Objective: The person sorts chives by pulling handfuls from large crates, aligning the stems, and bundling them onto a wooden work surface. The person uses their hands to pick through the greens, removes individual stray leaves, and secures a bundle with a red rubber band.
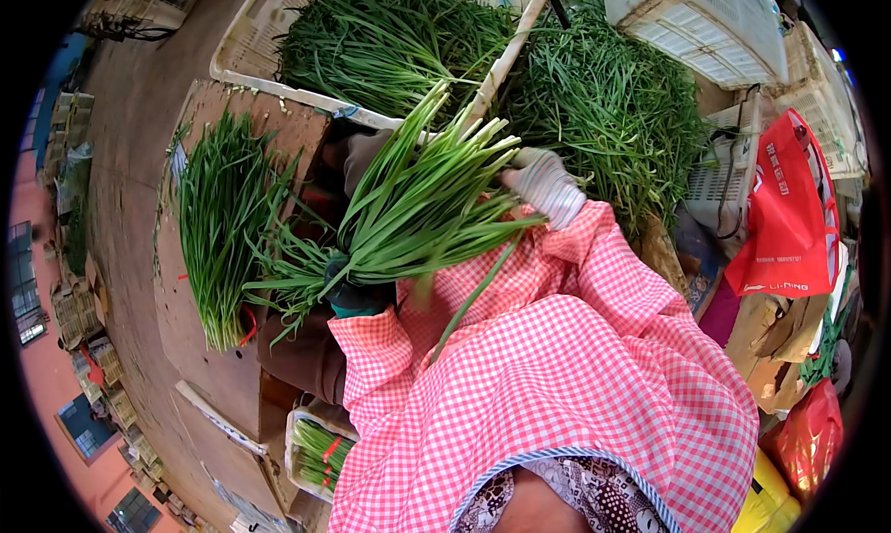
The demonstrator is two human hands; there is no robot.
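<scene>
A fanned bunch of garlic chives [408,208] lies across my lap, its pale stem ends pointing up and to the right. My left hand [353,292], in a dark green glove, is closed round the leafy part of the bunch. Striped and pale, the glove on my right hand [548,188] is at the bunch's right side, fingers curled against the stems and partly hidden. A single loose blade [475,301] hangs below the bunch, over my pink checked smock. Left of it, on a brown board, is another bunch of chives [223,227] with a red tie near its stem ends.
A white plastic crate [227,64] of chives stands ahead, with a large chive heap [603,106] to its right. Stacked crates [705,32] and a red bag [789,208] are at the right. Tied bunches fill a small white crate [295,459] at the lower left.
</scene>
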